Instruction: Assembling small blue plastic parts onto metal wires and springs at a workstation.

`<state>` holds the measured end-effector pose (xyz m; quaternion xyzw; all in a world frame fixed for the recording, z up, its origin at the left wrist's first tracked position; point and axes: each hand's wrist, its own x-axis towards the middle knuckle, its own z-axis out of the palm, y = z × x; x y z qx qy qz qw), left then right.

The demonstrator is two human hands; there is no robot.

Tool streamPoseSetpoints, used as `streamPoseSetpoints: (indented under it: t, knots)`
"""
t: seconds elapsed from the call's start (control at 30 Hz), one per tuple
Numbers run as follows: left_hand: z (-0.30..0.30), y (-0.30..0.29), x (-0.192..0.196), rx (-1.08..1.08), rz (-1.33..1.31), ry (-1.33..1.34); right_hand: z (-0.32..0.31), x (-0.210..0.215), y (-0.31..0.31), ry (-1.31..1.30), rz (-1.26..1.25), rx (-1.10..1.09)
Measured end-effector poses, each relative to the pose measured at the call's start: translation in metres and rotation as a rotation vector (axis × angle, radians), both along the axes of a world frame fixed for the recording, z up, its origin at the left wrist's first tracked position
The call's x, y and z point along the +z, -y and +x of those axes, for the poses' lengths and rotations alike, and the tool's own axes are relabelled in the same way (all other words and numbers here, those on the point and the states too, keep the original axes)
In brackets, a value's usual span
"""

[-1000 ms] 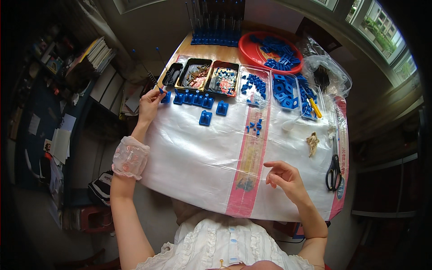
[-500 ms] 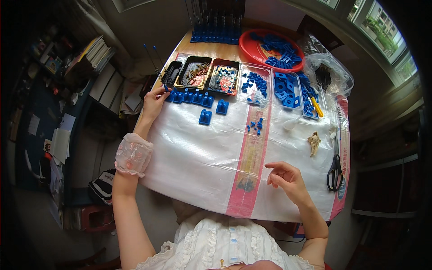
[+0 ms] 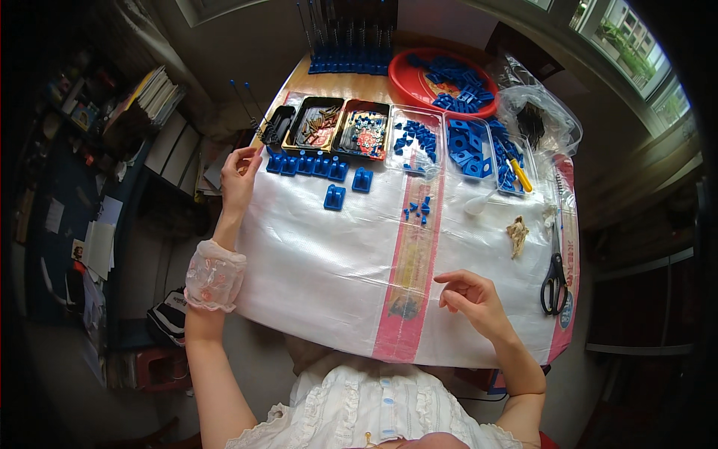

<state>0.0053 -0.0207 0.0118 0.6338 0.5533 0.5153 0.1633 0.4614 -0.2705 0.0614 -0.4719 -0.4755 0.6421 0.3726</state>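
My left hand (image 3: 238, 178) is at the table's left edge, just left of a row of blue plastic brackets (image 3: 305, 163). Its fingers are loosely bent, and nothing shows between them. Two more blue brackets, one (image 3: 363, 179) right of the row and one (image 3: 334, 197) nearer to me, stand apart. Over the sheet's near right part hovers my right hand (image 3: 473, 299), empty, with index finger and thumb apart. Several small blue pieces (image 3: 419, 210) lie loose near the middle.
Black trays of screws (image 3: 321, 123) and small metal parts (image 3: 364, 131) line the back, beside clear boxes of blue pieces (image 3: 416, 142) and a yellow-handled tool (image 3: 521, 176). Behind are a red basin (image 3: 400, 78) and blue bases with upright rods (image 3: 350, 62). Black scissors (image 3: 554, 288) lie right.
My left hand has drawn away leftward and slightly toward me from the row's leftmost blue bracket, letting go of it. My right hand has hardly moved. The whole view has shifted slightly.
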Motion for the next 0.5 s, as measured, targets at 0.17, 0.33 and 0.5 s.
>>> streamPoseSetpoints:
  t: [0.17, 0.33, 0.5]
  knots:
    - [0.041, 0.052, 0.033, -0.098, 0.132, -0.244, -0.003, 0.001, 0.0, 0.019, 0.005, -0.002]
    - [0.073, 0.046, 0.037, -0.129, 0.149, -0.536, -0.006, -0.002, 0.001, 0.002, -0.01, 0.006]
    - [0.091, 0.029, 0.038, -0.033, 0.137, -0.817, -0.002, -0.004, 0.0, -0.006, -0.01, 0.025]
